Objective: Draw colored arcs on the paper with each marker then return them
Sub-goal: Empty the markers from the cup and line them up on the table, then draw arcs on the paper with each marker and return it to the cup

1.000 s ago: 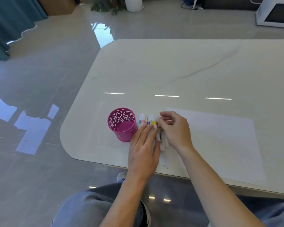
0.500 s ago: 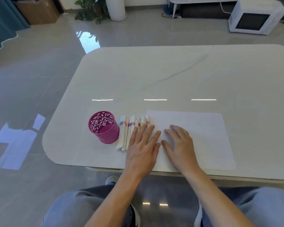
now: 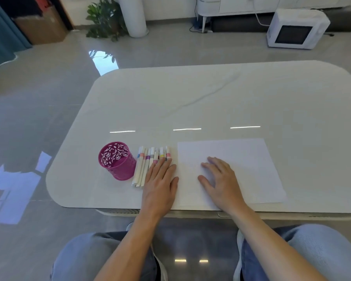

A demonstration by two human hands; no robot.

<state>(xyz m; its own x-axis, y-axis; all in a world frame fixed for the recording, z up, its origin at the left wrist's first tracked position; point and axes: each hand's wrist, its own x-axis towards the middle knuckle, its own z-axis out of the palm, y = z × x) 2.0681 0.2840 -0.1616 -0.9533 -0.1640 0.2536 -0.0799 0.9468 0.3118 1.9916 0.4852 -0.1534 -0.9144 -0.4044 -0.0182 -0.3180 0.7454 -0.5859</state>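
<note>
Nearest the table's front edge, both hands lie flat and hold nothing. The left hand (image 3: pixel 160 184) rests palm down with fingers spread, its fingertips over the lower ends of the right-most markers (image 3: pixel 148 161). The right hand (image 3: pixel 219 179) is spread open on the paper (image 3: pixel 249 159), pressing its left half to the table (image 3: pixel 211 98).

Just beyond the left hand, the markers lie side by side in a tidy row, white barrels with coloured bands — blue, pink, purple, yellow among them — all capped as far as can be seen. They sit between the paper and the pen cup (image 3: pixel 117 160), a magenta holder with a cut-out pattern, standing upright and apparently empty.

Further out, the sheet shows no arcs or marks at all; it looks blank.

Judging from this, the drawing has not begun. The materials are laid out and the sheet is steadied, but every marker still needs to be picked up, uncapped, used for an arc and put back — essentially the whole task remains.
</note>
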